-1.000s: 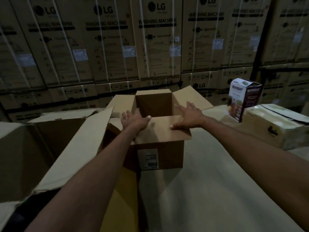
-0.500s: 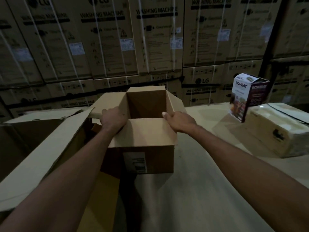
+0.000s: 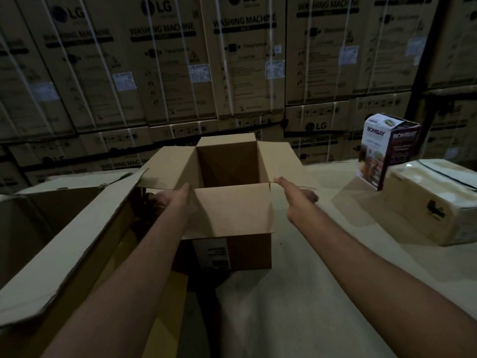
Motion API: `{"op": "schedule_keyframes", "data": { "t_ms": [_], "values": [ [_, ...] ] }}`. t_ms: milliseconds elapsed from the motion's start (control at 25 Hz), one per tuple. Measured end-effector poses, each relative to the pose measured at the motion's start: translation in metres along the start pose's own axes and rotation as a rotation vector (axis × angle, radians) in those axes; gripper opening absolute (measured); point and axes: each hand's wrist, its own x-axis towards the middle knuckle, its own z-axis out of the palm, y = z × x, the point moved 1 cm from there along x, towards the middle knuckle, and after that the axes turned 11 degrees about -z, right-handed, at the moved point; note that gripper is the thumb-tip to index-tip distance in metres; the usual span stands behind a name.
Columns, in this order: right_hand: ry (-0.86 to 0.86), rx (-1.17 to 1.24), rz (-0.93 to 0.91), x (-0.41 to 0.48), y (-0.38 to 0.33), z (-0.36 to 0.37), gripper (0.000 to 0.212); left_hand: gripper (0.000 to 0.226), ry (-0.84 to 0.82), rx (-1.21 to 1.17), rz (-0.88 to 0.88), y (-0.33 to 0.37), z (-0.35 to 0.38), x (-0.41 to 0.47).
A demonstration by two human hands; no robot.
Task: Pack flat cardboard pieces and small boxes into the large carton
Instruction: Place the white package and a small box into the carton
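Two hands flank the small box [image 3: 232, 244], top open, at the worktop [image 3: 309, 293] edge beside the large carton [image 3: 64, 228], set, I judge, to lift it across. On the right hand [image 3: 296, 193] the fingers seem to lie straight along the side wall; the left hand [image 3: 165, 200] sits shadowed under a flap, grip impossible to tell.

Free: bare table [image 3: 322, 293] toward near edge; open top of small box [image 3: 232, 210]; strip between it and wrapped package [image 3: 433, 202].
Obstacles: large carton [image 3: 77, 241] flap along left edge; Bombay box [image 3: 384, 151] by package; stacked cartons [image 3: 245, 60] behind far edge.
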Motion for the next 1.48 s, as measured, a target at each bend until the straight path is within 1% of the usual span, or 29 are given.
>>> {"op": "schedule_keyframes", "data": {
  "t_ms": [40, 80, 160, 200, 280, 400, 440, 520, 600, 760, 840, 960, 1040, 1080, 1160, 1280, 1320, 1440, 1480],
  "values": [
    [-0.118, 0.068, 0.038, -0.001, 0.003, 0.002, 0.088, 0.103, -0.055, 0.05, -0.013, 0.002, -0.001, 0.006],
    [-0.248, 0.074, 0.041, -0.003, 0.004, 0.004, 0.082, 0.1, -0.108, 0.099, -0.012, 0.003, 0.0, 0.014],
    [-0.43, -0.016, -0.043, -0.003, -0.003, 0.013, 0.072, 0.102, -0.214, 0.166, -0.002, 0.006, 0.001, 0.022],
    [-0.473, -0.066, -0.104, -0.004, -0.008, 0.016, 0.068, 0.103, -0.249, 0.193, 0.012, 0.006, 0.002, 0.027],
    [-0.492, -0.135, -0.158, -0.009, -0.017, 0.023, 0.061, 0.096, -0.32, 0.223, 0.038, 0.007, 0.003, 0.032],
    [-0.415, -0.188, -0.179, -0.008, -0.024, 0.022, 0.061, 0.076, -0.335, 0.183, 0.048, 0.005, 0.003, 0.014],
    [-0.376, -0.223, -0.206, -0.009, -0.025, 0.018, 0.059, 0.068, -0.337, 0.161, 0.072, 0.004, 0.002, 0.006],
    [-0.3, -0.276, -0.318, -0.008, -0.025, 0.008, 0.051, 0.057, -0.348, 0.128, 0.127, 0.001, 0.004, -0.007],
    [-0.222, -0.321, -0.433, -0.012, -0.025, -0.009, 0.047, 0.052, -0.382, 0.123, 0.178, -0.001, 0.005, -0.02],
    [-0.03, -0.395, -0.517, -0.04, -0.035, -0.049, 0.056, 0.049, -0.444, 0.066, 0.264, -0.002, -0.003, -0.053],
    [0.056, -0.417, -0.586, -0.064, -0.049, -0.067, 0.056, 0.044, -0.464, 0.021, 0.316, 0.001, -0.012, -0.075],
    [0.141, -0.295, -0.75, -0.107, -0.074, -0.092, 0.043, 0.04, -0.499, -0.067, 0.406, 0.009, -0.041, -0.112],
    [0.198, -0.25, -0.811, -0.138, -0.098, -0.102, 0.047, 0.044, -0.494, -0.14, 0.542, 0.018, -0.065, -0.129],
    [0.227, -0.222, -0.807, -0.154, -0.108, -0.105, 0.051, 0.046, -0.5, -0.168, 0.607, 0.021, -0.078, -0.136],
    [0.238, -0.076, -0.764, -0.183, -0.132, -0.108, 0.054, 0.047, -0.547, -0.244, 0.692, 0.03, -0.101, -0.152],
    [0.234, 0.089, -0.792, -0.227, -0.158, -0.102, 0.038, 0.048, -0.591, -0.348, 0.759, 0.043, -0.137, -0.163],
    [0.23, 0.12, -0.809, -0.243, -0.164, -0.099, 0.04, 0.048, -0.593, -0.37, 0.775, 0.046, -0.151, -0.165],
    [0.187, 0.216, -0.823, -0.284, -0.176, -0.096, 0.061, 0.049, -0.583, -0.409, 0.839, 0.058, -0.194, -0.173],
    [0.165, 0.259, -0.824, -0.297, -0.179, -0.093, 0.061, 0.049, -0.565, -0.417, 0.867, 0.062, -0.21, -0.178]
  ]
}}
